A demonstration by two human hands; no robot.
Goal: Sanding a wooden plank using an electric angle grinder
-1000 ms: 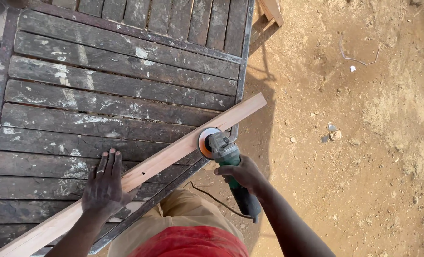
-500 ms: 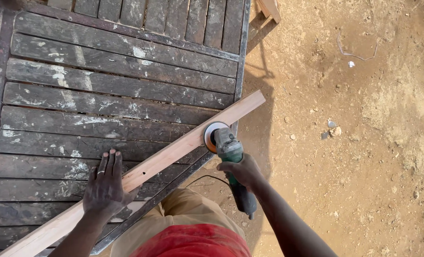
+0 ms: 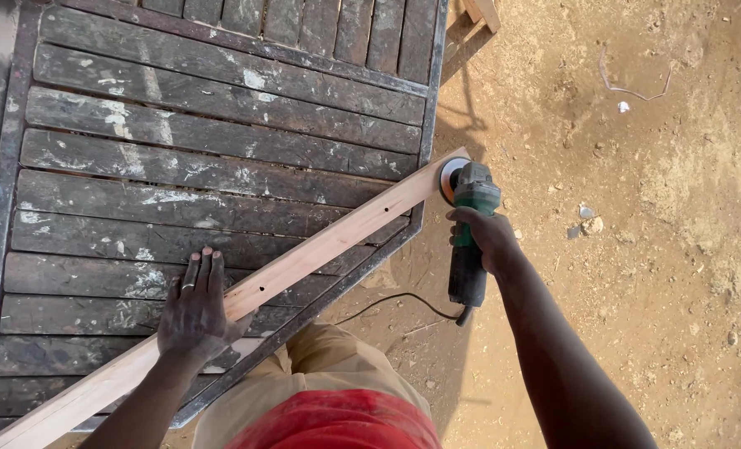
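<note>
A long pale wooden strip [image 3: 304,262] lies diagonally across a dark slatted metal-framed table [image 3: 212,141]. My left hand [image 3: 196,308] presses flat on the strip near its lower part, fingers spread. My right hand [image 3: 485,237] grips a green angle grinder [image 3: 470,224]. The grinder's orange sanding disc [image 3: 449,179] touches the strip's far upper end, just past the table's edge. A black cord [image 3: 395,301] trails from the grinder's rear.
Sandy ground [image 3: 636,249] with small stones and scraps lies to the right of the table. A piece of light timber [image 3: 482,10] shows at the top edge. My tan trousers and red shirt fill the bottom middle.
The grinder and my right hand have slid up along the strip, from its middle to its far end. My left hand has kept its place on the strip.
</note>
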